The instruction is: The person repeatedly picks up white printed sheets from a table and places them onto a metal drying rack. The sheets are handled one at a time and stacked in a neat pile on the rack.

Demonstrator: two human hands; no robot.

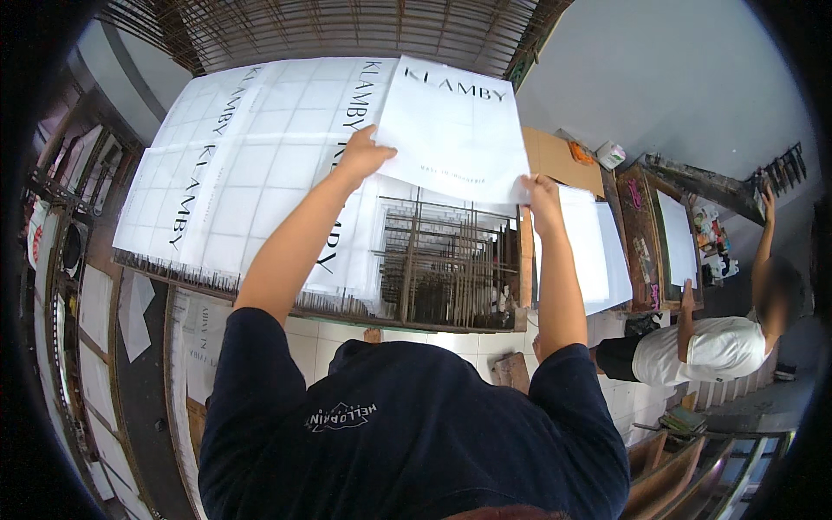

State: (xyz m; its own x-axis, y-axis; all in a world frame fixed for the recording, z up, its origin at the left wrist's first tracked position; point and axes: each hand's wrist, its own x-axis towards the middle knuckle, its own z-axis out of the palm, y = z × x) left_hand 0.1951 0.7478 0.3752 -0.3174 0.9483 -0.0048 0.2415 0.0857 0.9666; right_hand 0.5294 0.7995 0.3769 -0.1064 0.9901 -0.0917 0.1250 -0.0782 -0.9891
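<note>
Two bare hands hold one white printed sheet over the right end of a wire rack. The left hand pinches the sheet's left edge, thumb lying on the printed face; the right hand pinches its lower right corner between thumb and fingers. The sheet's lower edge hangs above bare wires; whether any part of it touches the rack, I cannot tell. Left of it, more white sheets with black lettering lie in rows on the rack, the wire grid showing faintly through. Another wire rack stands beyond them.

Right of the rack are a piece of cardboard, some white papers and an orange object. Farther right, beside a tabletop with purple clamps, a co-worker in a white shirt raises one arm toward dark tools on the wall.
</note>
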